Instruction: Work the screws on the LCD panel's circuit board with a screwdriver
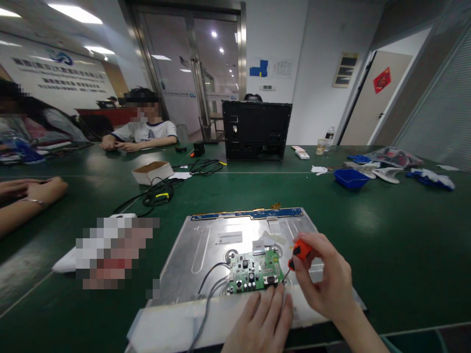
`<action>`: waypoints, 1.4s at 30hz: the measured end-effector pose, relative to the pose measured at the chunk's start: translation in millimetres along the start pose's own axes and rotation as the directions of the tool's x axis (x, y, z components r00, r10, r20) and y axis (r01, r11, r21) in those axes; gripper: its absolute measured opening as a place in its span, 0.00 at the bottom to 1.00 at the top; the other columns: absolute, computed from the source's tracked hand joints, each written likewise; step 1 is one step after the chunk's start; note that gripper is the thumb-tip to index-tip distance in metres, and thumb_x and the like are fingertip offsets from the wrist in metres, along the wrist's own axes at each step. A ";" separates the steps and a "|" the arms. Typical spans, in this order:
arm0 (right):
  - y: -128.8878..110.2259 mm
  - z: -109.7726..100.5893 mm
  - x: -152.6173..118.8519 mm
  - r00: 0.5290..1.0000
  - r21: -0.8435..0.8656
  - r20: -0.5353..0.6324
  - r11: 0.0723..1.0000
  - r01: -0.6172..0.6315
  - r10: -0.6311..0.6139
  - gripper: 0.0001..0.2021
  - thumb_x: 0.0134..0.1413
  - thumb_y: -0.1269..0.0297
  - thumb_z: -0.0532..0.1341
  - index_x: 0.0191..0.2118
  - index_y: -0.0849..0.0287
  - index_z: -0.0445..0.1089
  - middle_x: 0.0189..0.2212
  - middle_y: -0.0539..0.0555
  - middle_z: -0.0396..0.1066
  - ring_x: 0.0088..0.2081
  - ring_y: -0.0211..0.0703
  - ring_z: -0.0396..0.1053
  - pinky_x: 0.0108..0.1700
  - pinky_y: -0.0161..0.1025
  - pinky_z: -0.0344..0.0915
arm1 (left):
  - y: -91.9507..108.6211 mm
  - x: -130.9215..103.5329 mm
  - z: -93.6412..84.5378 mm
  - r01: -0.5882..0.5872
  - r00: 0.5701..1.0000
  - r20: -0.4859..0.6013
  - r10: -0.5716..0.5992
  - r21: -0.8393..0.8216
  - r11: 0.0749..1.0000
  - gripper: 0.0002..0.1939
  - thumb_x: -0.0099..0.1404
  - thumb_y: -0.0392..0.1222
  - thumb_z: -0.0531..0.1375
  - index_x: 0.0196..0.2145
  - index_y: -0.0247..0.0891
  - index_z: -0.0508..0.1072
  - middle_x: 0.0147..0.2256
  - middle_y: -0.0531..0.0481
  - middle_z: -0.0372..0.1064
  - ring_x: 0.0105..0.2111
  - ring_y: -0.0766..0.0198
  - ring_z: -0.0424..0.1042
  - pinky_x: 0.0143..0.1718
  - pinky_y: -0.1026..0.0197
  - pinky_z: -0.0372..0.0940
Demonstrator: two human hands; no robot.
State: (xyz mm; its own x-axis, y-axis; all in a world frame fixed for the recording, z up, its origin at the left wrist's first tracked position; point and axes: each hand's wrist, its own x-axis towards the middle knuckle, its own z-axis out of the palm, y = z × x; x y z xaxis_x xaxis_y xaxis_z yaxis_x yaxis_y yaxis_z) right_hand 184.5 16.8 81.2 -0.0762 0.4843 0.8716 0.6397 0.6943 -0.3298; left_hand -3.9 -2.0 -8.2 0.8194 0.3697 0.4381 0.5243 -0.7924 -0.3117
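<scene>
A flat metal panel (176,260) lies on the green table, with a green circuit board (253,269) on its lower middle and a blue strip board (243,214) along its far edge. My right hand (326,277) grips an orange and black screwdriver (302,249), whose tip points down at the board's lower right corner. Spread over the white band (165,326) at the panel's near edge, my left hand (263,318) rests with its fingertips just below the board. Dark cables run from the board's left side.
Beyond the panel stands a black monitor-like case (257,130). A blue tray (351,179) and gloves are at the right. An open box (152,172) and black cables lie at the left, near another person's hands (46,191). More people sit further back.
</scene>
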 end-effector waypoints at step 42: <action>-3.6 -5.0 6.2 0.989 0.136 0.135 0.990 0.033 -0.052 0.20 0.65 0.74 0.50 0.60 0.56 0.62 0.38 0.56 0.74 0.32 0.43 0.74 0.30 0.37 0.72 | -1.8 1.6 -2.9 -0.012 1.000 -0.017 0.012 0.028 1.000 0.30 0.76 0.60 0.49 0.60 0.32 0.68 0.58 0.40 0.69 0.53 0.53 0.69 0.52 0.54 0.60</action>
State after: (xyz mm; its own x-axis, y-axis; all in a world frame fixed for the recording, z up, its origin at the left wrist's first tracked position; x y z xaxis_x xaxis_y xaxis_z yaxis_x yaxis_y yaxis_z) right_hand 185.6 14.6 89.6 -0.2121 0.5153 0.8304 0.5267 0.7760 -0.3470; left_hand -4.2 -1.3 -4.5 0.8219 0.3517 0.4482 0.5206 -0.7830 -0.3403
